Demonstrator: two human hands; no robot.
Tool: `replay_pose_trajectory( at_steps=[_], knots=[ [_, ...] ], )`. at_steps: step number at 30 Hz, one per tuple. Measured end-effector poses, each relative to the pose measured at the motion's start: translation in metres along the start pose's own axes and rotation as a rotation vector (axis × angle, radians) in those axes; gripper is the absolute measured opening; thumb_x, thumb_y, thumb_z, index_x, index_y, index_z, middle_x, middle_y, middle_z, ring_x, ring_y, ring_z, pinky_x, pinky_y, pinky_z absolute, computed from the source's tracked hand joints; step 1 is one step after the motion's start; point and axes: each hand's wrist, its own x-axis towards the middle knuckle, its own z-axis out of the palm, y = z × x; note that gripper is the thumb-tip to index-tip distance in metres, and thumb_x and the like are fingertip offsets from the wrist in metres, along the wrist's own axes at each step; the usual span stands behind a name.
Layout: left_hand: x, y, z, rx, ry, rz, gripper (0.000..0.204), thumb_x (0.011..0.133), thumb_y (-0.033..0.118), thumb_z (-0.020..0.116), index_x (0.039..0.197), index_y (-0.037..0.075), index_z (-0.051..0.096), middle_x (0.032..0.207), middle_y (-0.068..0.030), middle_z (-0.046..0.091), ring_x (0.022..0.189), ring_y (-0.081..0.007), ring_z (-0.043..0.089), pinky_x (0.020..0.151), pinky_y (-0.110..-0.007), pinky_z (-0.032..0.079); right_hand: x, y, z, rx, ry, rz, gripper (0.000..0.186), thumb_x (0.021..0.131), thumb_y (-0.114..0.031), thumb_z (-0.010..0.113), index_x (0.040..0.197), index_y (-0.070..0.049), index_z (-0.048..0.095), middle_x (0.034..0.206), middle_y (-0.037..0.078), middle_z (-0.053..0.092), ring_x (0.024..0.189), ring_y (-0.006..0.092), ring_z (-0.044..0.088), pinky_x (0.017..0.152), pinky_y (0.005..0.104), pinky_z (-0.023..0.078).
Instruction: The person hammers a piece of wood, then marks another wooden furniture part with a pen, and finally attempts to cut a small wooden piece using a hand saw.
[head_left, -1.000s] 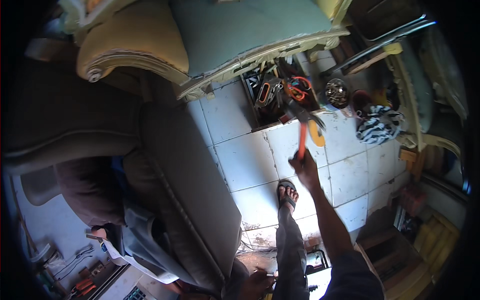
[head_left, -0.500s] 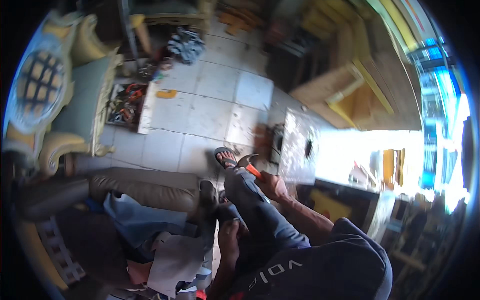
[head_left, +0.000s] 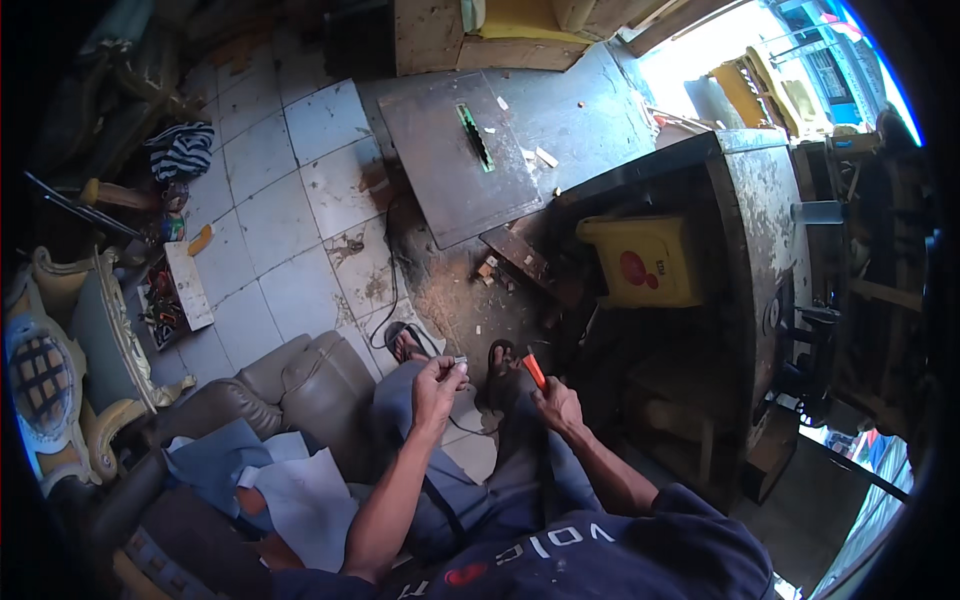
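Held in the right hand [head_left: 558, 403], whose fingers are curled around its near end, an orange-handled tool [head_left: 535, 372] is pointed away from the body, its long axis angled slightly left. A small pale piece [head_left: 460, 363] is pinched between thumb and fingers of the left hand [head_left: 433, 392]; it is set left of the tool, apart from it, at about the same reach. Beyond the hands, sandalled feet [head_left: 405, 345] are seen, then a dark flat panel [head_left: 430, 140].

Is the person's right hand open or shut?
Shut: the right hand is curled around an orange handle, which sticks out beyond it. The handle's far end is too small to make out.
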Motion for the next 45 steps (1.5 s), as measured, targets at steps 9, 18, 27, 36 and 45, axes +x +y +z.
replay_pose_trajectory(
  at_steps=[9,18,27,36,45],
  knots=[
    [0.307,-0.191,0.161,0.143,-0.279,0.043,0.025,0.100,0.012,0.072,0.119,-0.002,0.068,0.095,-0.0060,0.073,0.081,-0.0118,0.069,0.070,-0.026,0.055,0.168,0.163,0.081,0.280,0.261,0.103,0.042,0.100,-0.033,0.061,0.131,-0.004,0.064,0.096,0.026,0.074,0.096,0.0455,0.073,0.087,0.0496,0.055],
    [0.451,-0.300,0.214,0.214,-0.237,0.431,0.030,0.100,0.017,0.074,0.122,-0.003,0.072,0.088,-0.0061,0.076,0.063,-0.0089,0.065,0.056,-0.025,0.051,0.326,0.179,0.128,0.413,0.732,-0.428,0.036,0.103,-0.011,0.061,0.138,-0.002,0.058,0.115,0.027,0.071,0.105,0.0472,0.070,0.088,0.0473,0.056],
    [0.458,-0.306,0.198,0.246,-0.277,0.436,0.027,0.098,0.015,0.075,0.122,0.001,0.075,0.063,-0.0010,0.063,0.044,-0.0075,0.052,0.039,-0.025,0.037,0.368,0.164,0.137,0.244,0.661,-0.323,0.036,0.105,-0.016,0.060,0.140,-0.006,0.059,0.116,0.025,0.070,0.105,0.0448,0.071,0.087,0.0497,0.057],
    [0.450,-0.297,0.200,0.433,-0.187,0.538,0.029,0.093,0.016,0.080,0.119,0.003,0.080,0.101,-0.0088,0.082,0.089,-0.0097,0.072,0.082,-0.027,0.056,0.372,0.171,0.139,0.013,0.773,-0.321,0.037,0.106,-0.015,0.060,0.142,-0.007,0.055,0.108,0.023,0.071,0.089,0.0452,0.073,0.072,0.0540,0.058],
    [0.451,-0.301,0.198,0.503,-0.140,0.525,0.031,0.092,0.019,0.081,0.119,0.005,0.080,0.101,-0.0122,0.082,0.089,-0.0090,0.072,0.080,-0.027,0.056,0.366,0.153,0.116,0.077,0.613,-0.273,0.039,0.108,-0.024,0.053,0.144,-0.010,0.049,0.099,0.028,0.072,0.085,0.0511,0.071,0.070,0.0610,0.055]
  ],
)
